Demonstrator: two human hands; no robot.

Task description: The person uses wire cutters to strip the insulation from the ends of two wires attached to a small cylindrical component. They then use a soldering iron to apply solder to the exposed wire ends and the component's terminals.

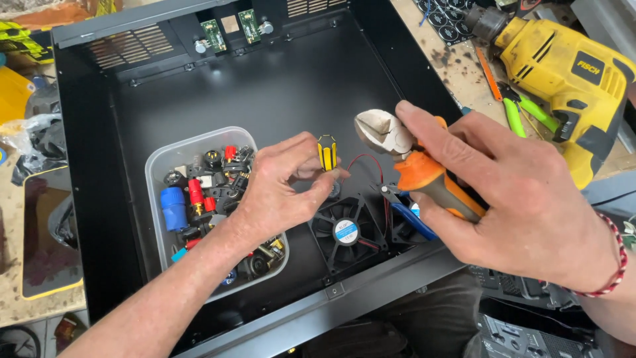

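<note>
Left hand (pixel 285 182) pinches screwdriver (pixel 326 152) upright over fan (pixel 346 232), near case (pixel 265 86) front edge. Right hand (pixel 510 199) clasps cutters (pixel 411 159) by orange grips. I judge cutters stiff, hefty, rubber non-slip (blades bare); screwdriver light. Tub (pixel 159 166) left.

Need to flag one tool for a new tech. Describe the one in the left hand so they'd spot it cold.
Start at the open black metal chassis filling the view. Near its front edge, between the clear plastic tub of connectors and the black cooling fan, the left hand pinches a small screwdriver upright. Its yellow-and-black striped handle sets it apart from the orange-handled cutters in the right hand.
</note>
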